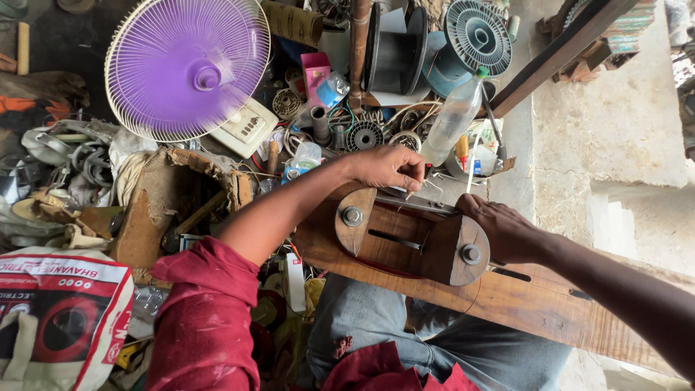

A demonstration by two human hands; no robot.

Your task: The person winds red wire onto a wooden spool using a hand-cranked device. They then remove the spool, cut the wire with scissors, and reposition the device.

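A brown wooden winding jig with two rounded end plates bolted on point(405, 242) lies across the person's lap on a long wooden plank point(536, 304), near the middle of the view. The left hand point(387, 166) rests at the far edge of the jig, its fingers pinched narrowly on what looks like a thin pale wire point(433, 185). The right hand point(503, 230) lies against the right end plate, fingers curled round its far side; whether it grips anything there cannot be told.

Just beyond the hands a clear plastic bottle with a green cap point(452, 116) leans tilted among small coils and metal parts. Farther off stand black plastic spools point(394, 47) and a round grey ribbed reel point(478, 32). To the far left a table fan with purple blades behind a cream wire guard point(187, 69) is spinning. On the left lies a torn brown cardboard box point(170, 199), and at the near left a white and red printed sack point(61, 311). The person wears dark red sleeves point(206, 318) and blue jeans point(376, 326).
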